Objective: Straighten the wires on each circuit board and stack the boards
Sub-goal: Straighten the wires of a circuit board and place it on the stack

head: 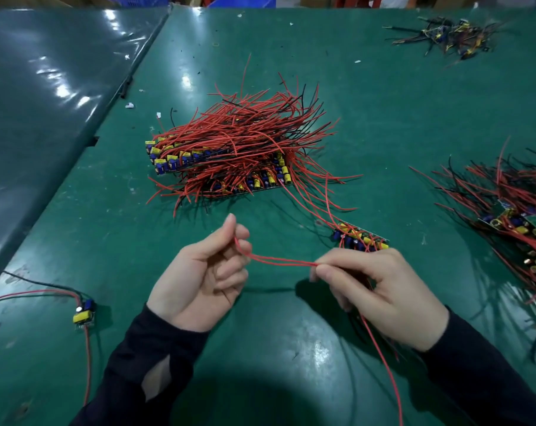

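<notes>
My left hand (209,272) and right hand (374,284) both pinch the red wires (280,261) — taut between them, to straighten.

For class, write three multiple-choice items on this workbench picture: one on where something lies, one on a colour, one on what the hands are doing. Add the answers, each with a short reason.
1. Where does the single small board lie?
A. near the left edge of the table
B. on top of the big stack
C. in the far right corner

2. What colour are the wires stretched between the hands?
A. black
B. red
C. yellow

3. What is the left hand doing?
A. lying flat on the table
B. pinching the wires
C. lifting the stack

Answers:
1 A: it sits alone on the green table, well left of the stack.
2 B: two red strands run from the left hand to the right hand.
3 B: its thumb and fingers close on the wire ends, palm up.
</notes>
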Tool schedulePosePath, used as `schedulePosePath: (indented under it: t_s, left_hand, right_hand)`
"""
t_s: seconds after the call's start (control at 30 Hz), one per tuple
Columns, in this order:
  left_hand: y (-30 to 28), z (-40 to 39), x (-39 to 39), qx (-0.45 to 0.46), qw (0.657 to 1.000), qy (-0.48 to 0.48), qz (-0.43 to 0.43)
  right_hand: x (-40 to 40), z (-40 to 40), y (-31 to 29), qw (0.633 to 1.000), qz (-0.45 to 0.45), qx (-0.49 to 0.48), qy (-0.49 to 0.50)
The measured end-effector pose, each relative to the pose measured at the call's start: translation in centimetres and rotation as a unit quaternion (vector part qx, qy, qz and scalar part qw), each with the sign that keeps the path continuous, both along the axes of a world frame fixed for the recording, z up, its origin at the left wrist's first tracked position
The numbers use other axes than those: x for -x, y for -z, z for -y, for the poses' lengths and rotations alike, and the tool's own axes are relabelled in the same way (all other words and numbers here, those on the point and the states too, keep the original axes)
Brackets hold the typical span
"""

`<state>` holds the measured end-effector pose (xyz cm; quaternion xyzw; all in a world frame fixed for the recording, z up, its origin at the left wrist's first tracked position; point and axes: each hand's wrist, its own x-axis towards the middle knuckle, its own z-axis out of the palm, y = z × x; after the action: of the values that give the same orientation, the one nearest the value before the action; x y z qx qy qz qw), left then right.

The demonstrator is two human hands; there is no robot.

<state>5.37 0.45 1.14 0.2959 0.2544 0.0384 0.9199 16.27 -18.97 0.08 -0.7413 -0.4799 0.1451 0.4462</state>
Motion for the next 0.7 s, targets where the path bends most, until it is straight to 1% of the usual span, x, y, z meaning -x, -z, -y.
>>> schedulePosePath:
  t_s: [0.03, 0.07, 0.13, 0.27, 0.33, 0.4, 0.5, 0.57, 0.63, 0.7]
  left_hand:
    - [0.04, -0.02, 0.09, 0.009, 0.999, 0.034, 0.013]
    - [0.01, 0.01, 0.23, 0.009, 0.998, 0.063, 0.027]
    - [-0.12, 0.05, 0.39, 0.006, 0.994, 0.096, 0.048]
    - [-0.38, -0.20, 0.31, 0.033, 0.992, 0.104, 0.060]
    - [-0.38, -0.31, 0.45, 0.038, 0.988, 0.134, 0.068]
    - [-0.39, -0.24, 0.55, 0.039, 0.983, 0.164, 0.079]
    - [-0.16, -0.24, 0.51, 0.063, 0.984, 0.147, 0.072]
    - [0.00, -0.25, 0.49, 0.057, 0.987, 0.132, 0.067]
    - [-0.05, -0.22, 0.53, 0.051, 0.988, 0.124, 0.078]
    - [0.03, -0.36, 0.36, 0.069, 0.990, 0.094, 0.075]
  right_hand:
    - [-0.21, 0.04, -0.03, 0.999, 0.044, -0.007, 0.007]
    - [-0.28, 0.03, 0.06, 0.997, 0.069, -0.013, 0.012]
    - [-0.23, -0.07, 0.41, 0.995, 0.093, -0.016, 0.023]
    - [-0.17, -0.16, 0.86, 0.995, 0.088, -0.017, 0.045]
    - [0.01, -0.30, 0.81, 0.996, 0.086, -0.009, 0.024]
    - [0.21, -0.42, 0.82, 0.995, 0.104, 0.003, 0.001]
    - [-0.01, -0.32, 0.83, 0.994, 0.106, 0.010, 0.011]
    - [-0.16, -0.21, 0.77, 0.994, 0.105, 0.011, 0.017]
    - [0.09, -0.27, 0.82, 0.994, 0.107, 0.016, -0.007]
    - [0.30, -0.44, 0.90, 0.994, 0.107, 0.022, -0.019]
